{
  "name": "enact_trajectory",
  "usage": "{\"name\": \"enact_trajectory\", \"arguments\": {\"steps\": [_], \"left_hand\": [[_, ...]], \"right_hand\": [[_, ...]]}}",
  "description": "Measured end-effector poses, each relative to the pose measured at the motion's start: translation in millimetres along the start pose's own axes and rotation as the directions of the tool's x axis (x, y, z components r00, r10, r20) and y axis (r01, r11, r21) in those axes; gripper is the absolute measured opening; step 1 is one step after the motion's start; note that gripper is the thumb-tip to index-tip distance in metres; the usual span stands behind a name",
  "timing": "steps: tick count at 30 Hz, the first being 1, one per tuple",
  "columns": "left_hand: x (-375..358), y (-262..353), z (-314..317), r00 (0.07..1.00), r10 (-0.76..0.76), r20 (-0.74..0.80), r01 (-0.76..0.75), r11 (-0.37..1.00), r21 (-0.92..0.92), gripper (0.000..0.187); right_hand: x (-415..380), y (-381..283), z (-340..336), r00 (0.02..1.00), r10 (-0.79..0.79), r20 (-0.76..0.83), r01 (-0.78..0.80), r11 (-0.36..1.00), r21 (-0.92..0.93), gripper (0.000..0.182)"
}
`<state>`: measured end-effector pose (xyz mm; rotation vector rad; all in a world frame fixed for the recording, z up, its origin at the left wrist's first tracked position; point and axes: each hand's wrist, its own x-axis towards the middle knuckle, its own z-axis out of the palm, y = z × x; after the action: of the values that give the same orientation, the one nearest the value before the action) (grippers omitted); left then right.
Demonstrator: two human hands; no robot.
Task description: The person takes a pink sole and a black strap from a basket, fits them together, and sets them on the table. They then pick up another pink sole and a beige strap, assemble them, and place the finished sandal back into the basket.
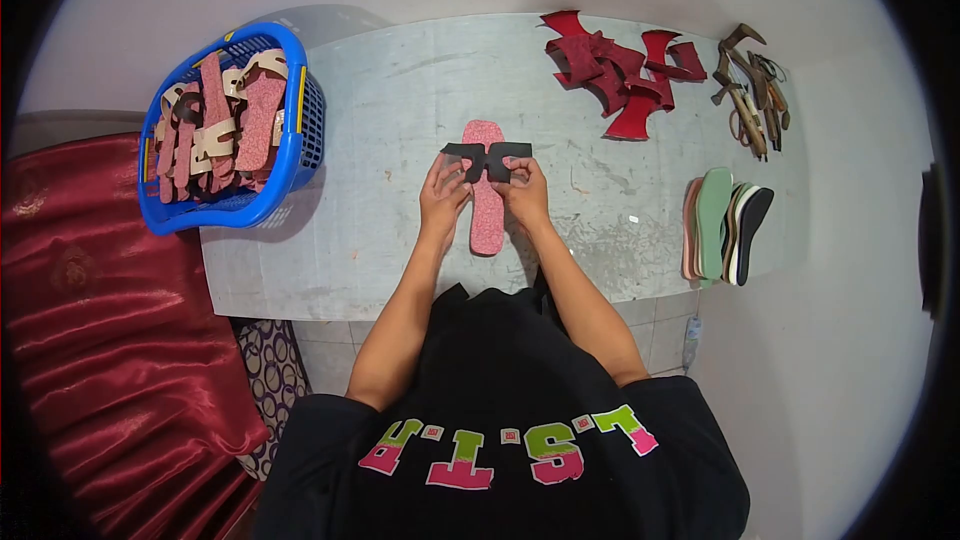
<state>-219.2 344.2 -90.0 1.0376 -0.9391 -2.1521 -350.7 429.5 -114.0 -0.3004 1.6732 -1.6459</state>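
Note:
A pink speckled sandal sole (487,225) lies lengthwise on the table in front of me. Across its upper part is a black sandal strap (487,162), cut with notches at the middle. My left hand (443,200) pinches the strap's left half, fingers curled around its lower edge. On the other side, my right hand (524,195) grips the right half the same way. Both hands sit close beside the sole; whether the strap touches it cannot be made out.
A blue basket (292,125) of pink sandals with cream straps stands at the left. Dark red strap pieces (620,75) are heaped at the back right. Beyond them lie hammers and scissors (752,90). Several coloured soles (714,225) stand nearer, on the grey table (390,90).

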Motion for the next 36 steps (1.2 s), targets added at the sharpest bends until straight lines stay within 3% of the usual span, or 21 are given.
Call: {"name": "enact_trajectory", "arguments": {"steps": [3,5,6,10,12,17,19,22,24,28,30,34,36], "left_hand": [[-10,-9,3,0.997,0.012,-0.082,-0.022,0.992,-0.122,0.076],[-11,-18,0,0.998,-0.047,0.033,0.056,0.926,-0.373,0.074],[-14,-21,-1,0.996,-0.065,0.062,0.085,0.912,-0.401,0.07],[-15,-27,-8,0.998,-0.056,0.036,0.066,0.917,-0.392,0.063],[-14,-22,-14,0.997,-0.047,-0.067,0.009,0.881,-0.472,0.052],[-15,-16,-21,0.998,-0.057,0.015,0.058,0.89,-0.453,0.042],[-23,-11,-14,0.999,-0.051,0.01,0.05,0.887,-0.459,0.039],[-34,-8,-5,0.991,-0.108,-0.075,0.072,0.922,-0.38,0.033],[-27,-15,-9,0.997,0.071,-0.033,-0.078,0.944,-0.322,0.032],[-32,-7,-2,0.988,0.136,-0.067,-0.147,0.967,-0.206,0.04],[-38,6,-1,0.986,0.158,0.049,-0.157,0.987,-0.014,0.041],[-51,30,16,0.991,0.104,-0.08,-0.109,0.992,-0.069,0.039],[-55,37,23,0.978,0.188,-0.088,-0.175,0.976,0.133,0.04]], "right_hand": [[-15,2,2,1.0,-0.012,-0.023,0.015,0.991,0.133,0.049],[-22,1,3,0.998,-0.044,-0.055,0.053,0.981,0.185,0.052],[-27,-7,4,0.997,-0.024,-0.079,0.038,0.985,0.17,0.055],[-45,-32,9,0.997,-0.022,-0.079,0.027,0.998,0.065,0.06],[-50,-35,10,0.998,-0.037,-0.047,0.039,0.998,0.04,0.061],[-51,-31,9,0.995,-0.102,-0.016,0.103,0.992,0.066,0.065],[-51,-39,4,0.996,0.055,0.075,-0.063,0.992,0.111,0.065],[-53,-42,8,0.998,-0.056,0.041,0.05,0.989,0.142,0.067],[-58,-45,10,0.998,-0.04,0.038,0.034,0.985,0.169,0.069],[-65,-51,13,0.999,-0.036,0.0,0.036,0.981,0.193,0.078],[-63,-49,12,0.999,-0.05,0.003,0.049,0.986,0.156,0.076],[-59,-40,9,0.997,-0.071,0.006,0.07,0.992,0.105,0.067],[-58,-37,6,0.998,-0.068,0.019,0.067,0.996,0.058,0.065]]}}
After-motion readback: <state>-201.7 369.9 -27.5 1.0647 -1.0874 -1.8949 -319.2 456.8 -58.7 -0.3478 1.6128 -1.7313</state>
